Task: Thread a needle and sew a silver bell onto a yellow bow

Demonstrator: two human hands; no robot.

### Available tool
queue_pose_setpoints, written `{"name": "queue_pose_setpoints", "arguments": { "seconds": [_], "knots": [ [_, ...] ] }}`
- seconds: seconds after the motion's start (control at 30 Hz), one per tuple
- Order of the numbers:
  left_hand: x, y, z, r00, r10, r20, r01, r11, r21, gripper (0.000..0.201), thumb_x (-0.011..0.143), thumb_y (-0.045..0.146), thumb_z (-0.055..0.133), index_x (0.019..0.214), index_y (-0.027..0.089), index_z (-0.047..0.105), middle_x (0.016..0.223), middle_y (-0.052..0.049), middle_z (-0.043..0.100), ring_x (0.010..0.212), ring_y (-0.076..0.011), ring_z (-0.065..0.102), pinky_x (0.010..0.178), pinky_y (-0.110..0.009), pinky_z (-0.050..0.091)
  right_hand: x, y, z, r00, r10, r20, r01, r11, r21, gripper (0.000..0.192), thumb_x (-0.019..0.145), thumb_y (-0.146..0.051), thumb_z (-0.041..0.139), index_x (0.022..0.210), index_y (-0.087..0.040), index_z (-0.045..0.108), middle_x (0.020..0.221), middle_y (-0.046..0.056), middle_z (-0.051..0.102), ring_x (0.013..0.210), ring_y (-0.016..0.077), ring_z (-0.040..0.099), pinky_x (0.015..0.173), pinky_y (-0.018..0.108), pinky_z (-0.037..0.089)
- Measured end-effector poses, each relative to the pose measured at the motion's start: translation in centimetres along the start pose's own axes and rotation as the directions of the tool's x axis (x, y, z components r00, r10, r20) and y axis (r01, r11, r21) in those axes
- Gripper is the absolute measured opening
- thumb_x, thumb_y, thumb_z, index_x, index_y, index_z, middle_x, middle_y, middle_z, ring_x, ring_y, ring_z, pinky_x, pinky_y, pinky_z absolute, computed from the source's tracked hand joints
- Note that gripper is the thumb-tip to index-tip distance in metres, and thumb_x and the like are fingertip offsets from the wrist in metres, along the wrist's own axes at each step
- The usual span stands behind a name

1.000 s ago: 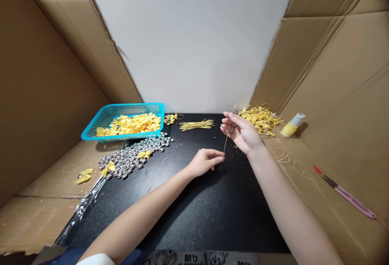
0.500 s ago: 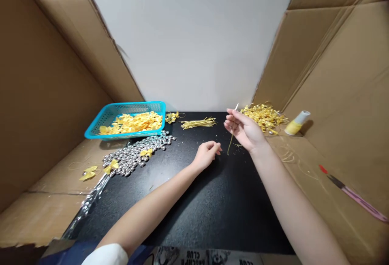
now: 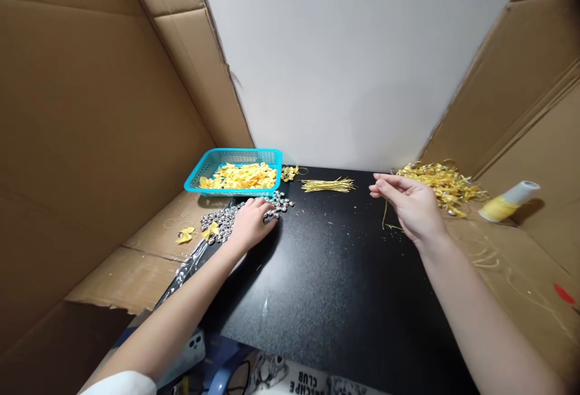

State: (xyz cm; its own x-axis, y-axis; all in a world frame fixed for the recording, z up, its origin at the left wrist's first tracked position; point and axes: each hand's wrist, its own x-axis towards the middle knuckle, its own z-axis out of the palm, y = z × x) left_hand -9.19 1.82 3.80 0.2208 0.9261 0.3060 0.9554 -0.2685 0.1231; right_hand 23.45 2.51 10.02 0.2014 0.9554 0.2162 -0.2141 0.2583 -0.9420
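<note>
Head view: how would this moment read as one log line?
left hand: on pile of small silver bells | right hand: pinching thin gold cord | black tabletop

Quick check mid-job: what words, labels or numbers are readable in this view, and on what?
"CLUB", upside down to the camera, on the printed sheet below the near edge of the table.
A second line under it on the sheet is cut off and blurred: not readable.
Spool, basket and cardboard: no readable text.
</note>
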Motion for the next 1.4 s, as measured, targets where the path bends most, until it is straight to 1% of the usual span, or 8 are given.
{"name": "queue_pose_setpoints", "arguments": {
  "seconds": [0.23,0.5,0.73,0.9,0.97,1.07,1.17,1.4],
  "knots": [
    [-0.1,-0.1,0.6,0.992,0.126,0.017,-0.127,0.989,0.072,0.023,0.085,0.031,0.061,0.100,0.017,0.069,0.105,-0.011,0.068,0.097,-0.0294,0.056,0.084,-0.041,0.046,-2.0,0.5,0.2,0.989,0.093,0.119,-0.087,0.994,-0.060,0.035,0.057,-0.043,0.089,0.075,-0.017,0.075,0.065,0.002,0.073,0.058,0.0126,0.066,0.063,0.027,0.057],
    [3.3,2.0,1.3,0.989,0.146,-0.027,-0.145,0.989,0.032,0.019,0.085,0.026,0.058,0.096,0.019,0.071,0.102,-0.012,0.068,0.099,-0.0294,0.056,0.084,-0.041,0.045,-5.2,4.7,-2.4,0.921,0.388,0.034,-0.388,0.921,0.017,0.041,0.047,-0.043,0.092,0.072,-0.016,0.074,0.064,0.002,0.070,0.060,0.0122,0.065,0.062,0.024,0.057],
    [9.1,-3.4,-2.9,0.986,-0.102,-0.131,0.112,0.991,0.073,0.025,0.088,0.025,0.046,0.095,0.016,0.069,0.099,-0.014,0.067,0.096,-0.0293,0.057,0.082,-0.040,0.043,-6.7,7.4,-3.3,0.888,0.459,0.019,-0.460,0.887,0.041,0.040,0.050,-0.045,0.091,0.073,-0.016,0.075,0.065,0.003,0.069,0.060,0.0139,0.064,0.062,0.026,0.055],
    [4.9,-6.4,-5.3,0.988,0.020,0.152,-0.021,1.000,0.004,0.021,0.070,0.043,0.070,0.068,0.022,0.068,0.073,-0.002,0.068,0.072,-0.0193,0.061,0.069,-0.027,0.044,-6.9,7.3,-3.3,0.893,0.448,0.030,-0.449,0.893,0.033,0.040,0.051,-0.048,0.090,0.071,-0.018,0.072,0.067,0.004,0.069,0.063,0.0155,0.064,0.063,0.027,0.055],
    [2.0,-6.8,-5.1,0.966,0.093,0.242,-0.076,0.994,-0.079,0.026,0.070,0.047,0.070,0.081,0.024,0.072,0.083,-0.003,0.071,0.079,-0.0202,0.063,0.072,-0.027,0.044,-6.9,7.3,-3.3,0.890,0.455,0.021,-0.455,0.890,0.028,0.041,0.052,-0.050,0.089,0.071,-0.018,0.072,0.070,0.005,0.070,0.064,0.0156,0.064,0.065,0.027,0.055],
    [-0.9,-7.3,-4.2,0.977,-0.120,0.175,0.141,0.984,-0.112,0.040,0.077,0.056,0.060,0.089,0.020,0.071,0.088,-0.007,0.072,0.077,-0.0224,0.063,0.068,-0.029,0.043,-7.0,7.4,-3.2,0.885,0.466,0.008,-0.466,0.884,0.023,0.042,0.051,-0.051,0.089,0.071,-0.018,0.072,0.072,0.004,0.070,0.065,0.0149,0.063,0.065,0.026,0.054],
    [-1.5,-7.5,-3.1,0.914,-0.347,0.210,0.380,0.914,-0.142,0.045,0.077,0.062,0.057,0.077,0.018,0.069,0.078,-0.007,0.071,0.072,-0.0234,0.062,0.063,-0.030,0.041,-7.0,7.4,-3.2,0.884,0.467,0.004,-0.467,0.884,0.020,0.042,0.050,-0.051,0.090,0.071,-0.019,0.071,0.071,0.003,0.070,0.064,0.0133,0.062,0.065,0.023,0.053],
    [-0.7,-7.0,-1.6,0.861,-0.413,0.297,0.464,0.877,-0.127,0.044,0.066,0.062,0.066,0.074,0.018,0.068,0.078,-0.006,0.071,0.074,-0.0244,0.064,0.060,-0.028,0.038,-7.0,7.5,-3.2,0.887,0.462,-0.001,-0.462,0.887,0.018,0.043,0.050,-0.051,0.090,0.071,-0.018,0.071,0.068,0.002,0.068,0.064,0.0122,0.060,0.064,0.022,0.052]
  ]
}}
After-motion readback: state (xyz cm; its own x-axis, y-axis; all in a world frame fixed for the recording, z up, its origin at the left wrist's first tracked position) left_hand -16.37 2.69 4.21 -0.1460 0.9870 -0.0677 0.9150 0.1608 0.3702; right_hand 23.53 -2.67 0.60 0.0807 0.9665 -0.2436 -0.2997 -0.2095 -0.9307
